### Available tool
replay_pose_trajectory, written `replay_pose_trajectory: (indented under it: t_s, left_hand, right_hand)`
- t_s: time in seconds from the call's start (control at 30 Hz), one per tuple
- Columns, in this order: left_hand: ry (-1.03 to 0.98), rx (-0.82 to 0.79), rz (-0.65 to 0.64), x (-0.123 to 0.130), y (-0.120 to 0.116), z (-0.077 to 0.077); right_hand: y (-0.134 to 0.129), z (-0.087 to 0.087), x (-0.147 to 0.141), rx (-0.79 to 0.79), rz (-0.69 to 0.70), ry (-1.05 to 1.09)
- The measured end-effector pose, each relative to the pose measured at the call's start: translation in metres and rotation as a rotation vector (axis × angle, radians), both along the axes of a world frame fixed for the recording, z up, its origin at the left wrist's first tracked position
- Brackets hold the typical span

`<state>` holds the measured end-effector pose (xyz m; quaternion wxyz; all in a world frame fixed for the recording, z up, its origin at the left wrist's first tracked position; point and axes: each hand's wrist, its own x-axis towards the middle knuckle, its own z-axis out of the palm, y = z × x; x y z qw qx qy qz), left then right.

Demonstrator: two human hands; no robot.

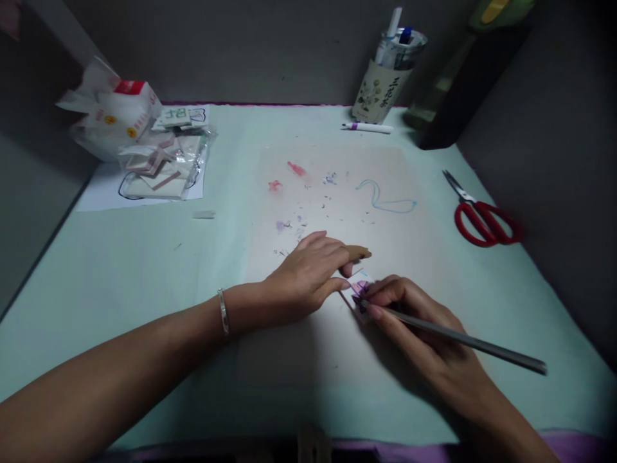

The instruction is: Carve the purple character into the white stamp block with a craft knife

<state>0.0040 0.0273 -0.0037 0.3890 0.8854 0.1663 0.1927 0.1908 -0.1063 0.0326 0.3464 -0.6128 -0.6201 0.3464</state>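
My right hand (419, 321) is closed round a long dark pencil-like tool (472, 341), whose tip touches a small white piece (354, 296) with purple and pink marks. The fingers of my left hand (311, 273) are bent over, its thumb at the left edge of that piece. A tan object (357, 252) sticks out from under the left fingers; what it is I cannot make out. Beneath both hands lies a large pale sheet (409, 257) with red, purple and blue marks.
Red-handled scissors (489, 224) lie at the right. A jar of pens (383, 83), a white marker (369, 128) and a dark bottle (457, 83) stand or lie at the back right. Plastic packets (164, 164) and a wrapped white bundle (120, 116) are at the back left.
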Motion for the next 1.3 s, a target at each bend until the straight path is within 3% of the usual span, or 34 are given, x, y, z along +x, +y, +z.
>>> replay_pose_trajectory:
  t_s: [1.3]
  left_hand:
    - [-0.005, 0.024, -0.005, -0.0004, 0.0019, 0.0000]
  right_hand:
    - [-0.0011, 0.0024, 0.0090, 0.036, 0.137, -0.018]
